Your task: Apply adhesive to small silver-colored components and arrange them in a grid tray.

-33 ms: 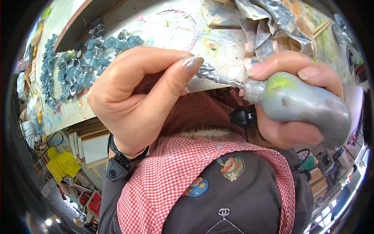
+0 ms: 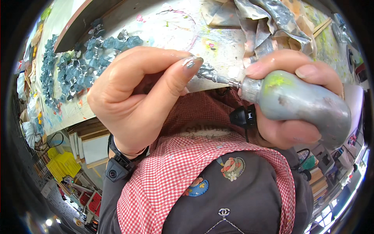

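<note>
My left hand (image 2: 128,93) is closed in a pinch, thumb against forefinger, with silver-grey paint on the thumbnail. What sits between the fingertips is mostly hidden. A small, glossy, dark grey lump (image 2: 206,71) shows just beside them. My right hand (image 2: 290,134) wraps round a squeeze bottle (image 2: 302,99), grey with a yellow-green smear. It lies tilted on its side, its ribbed collar (image 2: 251,90) and thin metal nozzle (image 2: 234,82) pointing left at my left fingertips. Grey paint coats the nozzle's end, and where it meets the lump I cannot tell.
Several blue-grey crumpled pieces (image 2: 83,74) cover the left of the paint-stained table (image 2: 171,29), beside a dark raised edge (image 2: 76,23). Stained cloth (image 2: 269,29) lies at the far right, near wooden sticks (image 2: 322,27). Boards (image 2: 93,148) and a yellow basket (image 2: 64,163) stand below left.
The bottle in my right hand has shifted very slightly left, its nozzle closer to my left fingertips. My left hand looks unmoved.
</note>
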Tool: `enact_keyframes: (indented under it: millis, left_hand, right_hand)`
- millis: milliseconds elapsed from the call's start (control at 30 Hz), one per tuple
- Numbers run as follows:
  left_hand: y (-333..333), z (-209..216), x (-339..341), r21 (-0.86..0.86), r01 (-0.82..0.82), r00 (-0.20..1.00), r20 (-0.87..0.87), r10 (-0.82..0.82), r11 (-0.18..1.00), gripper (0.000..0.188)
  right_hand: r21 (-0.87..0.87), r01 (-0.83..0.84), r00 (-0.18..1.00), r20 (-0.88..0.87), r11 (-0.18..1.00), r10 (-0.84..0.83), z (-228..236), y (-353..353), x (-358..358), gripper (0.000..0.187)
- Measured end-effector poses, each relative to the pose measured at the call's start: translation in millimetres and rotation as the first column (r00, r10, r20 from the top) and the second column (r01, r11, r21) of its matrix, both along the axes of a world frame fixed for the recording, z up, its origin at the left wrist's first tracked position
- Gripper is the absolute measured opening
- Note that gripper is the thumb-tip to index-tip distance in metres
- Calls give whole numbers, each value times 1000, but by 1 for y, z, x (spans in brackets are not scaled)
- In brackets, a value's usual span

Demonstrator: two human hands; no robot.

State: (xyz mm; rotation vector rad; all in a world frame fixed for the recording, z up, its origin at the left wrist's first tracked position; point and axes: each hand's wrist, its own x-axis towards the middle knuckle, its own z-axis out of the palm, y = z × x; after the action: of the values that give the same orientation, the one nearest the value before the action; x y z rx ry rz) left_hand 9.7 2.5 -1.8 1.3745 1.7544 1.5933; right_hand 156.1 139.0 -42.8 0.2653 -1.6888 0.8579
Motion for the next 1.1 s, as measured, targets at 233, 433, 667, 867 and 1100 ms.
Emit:
enact_keyframes:
  millis: [233, 433, 667, 867, 1100]
  left_hand:
    - [2, -2, 0, 29, 25, 1000, -12, -25, 999, 7]
    - [2, -1, 1, 29, 18, 999, 36, -19, 999, 6]
    - [2, -1, 2, 44, -11, 991, 134, 5, 999, 6]
    - [3, 0, 2, 45, -15, 991, 130, 10, 999, 6]
    - [2, 0, 3, 33, -34, 992, 119, 30, 999, 6]
  right_hand:
    - [-201, -42, 999, -7, 979, 42, 2, -10, -5, 63]
    - [-285, -17, 1000, -9, 958, 15, 1, -11, -5, 65]
    - [-381, -14, 965, -247, 924, -87, 2, -23, -14, 61]
    - [-255, 92, 968, -205, 963, -147, 3, -19, -10, 62]
    - [-150, 40, 999, -19, 988, -43, 1, -13, -4, 62]
